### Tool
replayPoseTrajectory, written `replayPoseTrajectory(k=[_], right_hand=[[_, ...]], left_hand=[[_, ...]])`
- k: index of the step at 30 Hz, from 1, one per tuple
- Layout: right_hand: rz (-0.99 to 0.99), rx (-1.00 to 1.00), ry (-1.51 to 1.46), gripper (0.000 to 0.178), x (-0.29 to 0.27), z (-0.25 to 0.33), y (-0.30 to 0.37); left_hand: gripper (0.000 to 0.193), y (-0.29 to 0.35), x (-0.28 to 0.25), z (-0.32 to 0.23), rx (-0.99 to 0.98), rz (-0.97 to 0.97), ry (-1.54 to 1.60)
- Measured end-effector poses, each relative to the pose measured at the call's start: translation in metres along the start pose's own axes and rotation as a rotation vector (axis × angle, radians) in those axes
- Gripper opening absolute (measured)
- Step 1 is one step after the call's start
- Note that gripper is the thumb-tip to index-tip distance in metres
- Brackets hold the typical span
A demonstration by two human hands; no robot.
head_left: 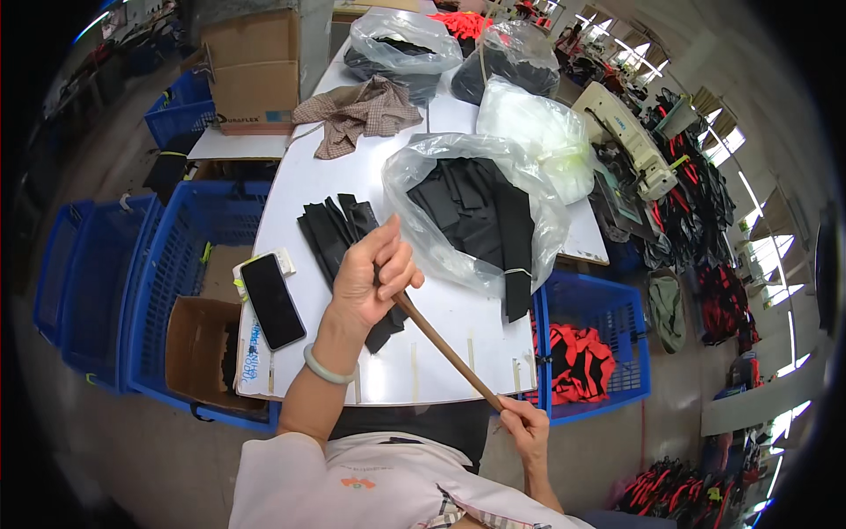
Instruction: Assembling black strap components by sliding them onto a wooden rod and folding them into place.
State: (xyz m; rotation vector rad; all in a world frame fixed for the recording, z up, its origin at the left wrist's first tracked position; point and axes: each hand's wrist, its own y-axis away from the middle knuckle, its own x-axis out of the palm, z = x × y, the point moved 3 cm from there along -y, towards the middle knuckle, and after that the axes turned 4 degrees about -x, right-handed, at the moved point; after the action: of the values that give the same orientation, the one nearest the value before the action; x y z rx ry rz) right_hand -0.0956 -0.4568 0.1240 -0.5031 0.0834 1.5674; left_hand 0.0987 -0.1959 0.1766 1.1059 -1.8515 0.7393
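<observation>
A slim brown wooden stick (449, 353) runs slantwise in front of me, over the near edge of the white table (441, 375). My left hand (374, 271) is closed around its upper end; a bit of something dark shows at the fingers, too small to make out. At the lower end, my right hand (527, 427) pinches the stick close to my body. Beneath and behind my left hand lies a pile of black fabric strips (324, 231). Just right of it, an open clear plastic bag (401, 185) holds more folded black fabric pieces (467, 207).
Left of my forearm lies a black phone (273, 301). Blue crates (159, 291) flank the table, the right one with red and black fabric (577, 361). Farther back are a checked cloth (357, 119), more filled bags (405, 48) and a sewing machine (626, 137).
</observation>
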Motion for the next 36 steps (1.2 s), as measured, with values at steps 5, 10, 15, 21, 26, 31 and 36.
replayPoseTrajectory(k=[5,10,15,21,26,31,36], right_hand=[[-0.128,0.188,-0.446,0.026,0.071,0.016,-0.05],[-0.062,0.159,-0.391,0.023,0.044,0.007,-0.042],[-0.075,0.284,-0.704,0.024,0.05,-0.004,-0.025],[-0.019,0.378,-0.862,0.024,0.059,-0.011,-0.021],[-0.027,0.354,-0.734,0.025,0.049,-0.019,-0.001],[0.037,0.417,-0.981,0.022,0.082,0.003,-0.043],[0.185,0.508,-1.236,0.023,0.081,0.005,-0.043]], left_hand=[[0.038,0.012,0.026,0.076,0.013,0.001,-0.234],[0.043,0.006,0.02,0.04,0.174,0.111,-0.161],[0.047,-0.005,0.023,0.049,0.119,0.201,-0.061],[0.046,0.0,0.022,0.035,0.187,0.247,-0.039],[0.043,-0.005,0.012,0.024,0.18,0.234,0.055],[0.049,0.002,0.017,0.051,0.088,0.209,-0.057],[0.061,0.001,0.023,0.047,0.124,0.107,0.086]])
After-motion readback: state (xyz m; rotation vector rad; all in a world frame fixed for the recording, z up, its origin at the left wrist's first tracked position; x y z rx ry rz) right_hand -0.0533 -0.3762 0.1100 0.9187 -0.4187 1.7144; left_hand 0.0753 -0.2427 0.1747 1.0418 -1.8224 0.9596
